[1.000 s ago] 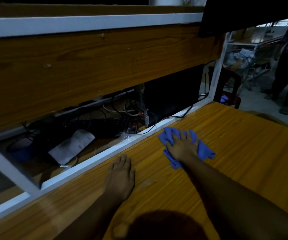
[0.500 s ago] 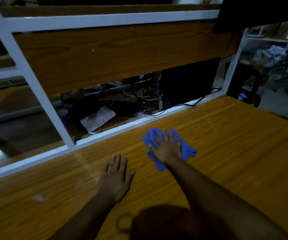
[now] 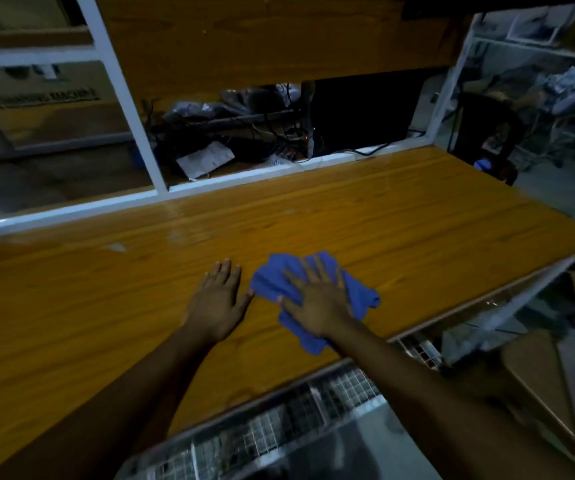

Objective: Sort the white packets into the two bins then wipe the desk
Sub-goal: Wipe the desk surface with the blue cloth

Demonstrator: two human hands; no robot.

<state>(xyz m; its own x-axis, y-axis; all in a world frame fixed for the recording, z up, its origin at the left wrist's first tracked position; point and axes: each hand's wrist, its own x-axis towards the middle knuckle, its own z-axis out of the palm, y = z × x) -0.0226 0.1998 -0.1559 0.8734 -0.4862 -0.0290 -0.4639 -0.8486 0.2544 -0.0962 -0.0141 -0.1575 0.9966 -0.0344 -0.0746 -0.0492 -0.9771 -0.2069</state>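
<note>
A crumpled blue cloth [image 3: 358, 292] lies on the orange wooden desk [image 3: 400, 223], near its front edge. My right hand [image 3: 317, 299] presses flat on the cloth with fingers spread. My left hand [image 3: 218, 299] rests flat on the bare wood just left of the cloth, fingers apart, holding nothing. No white packets lie on the desk top. Below the front edge a wire-mesh bin [image 3: 313, 410] shows, its contents too dark to make out.
A white frame rail [image 3: 244, 176] runs along the desk's back edge, with a white post [image 3: 123, 98]. Behind it lie cables, a keyboard and a white paper [image 3: 206, 159]. A dark chair [image 3: 487, 133] stands at the right. A small pale mark [image 3: 116, 247] sits on the wood.
My right hand has drawn the blue cloth back from the rear rail toward the front edge. The view has pulled back and shifted left; the mesh bin now shows below the desk.
</note>
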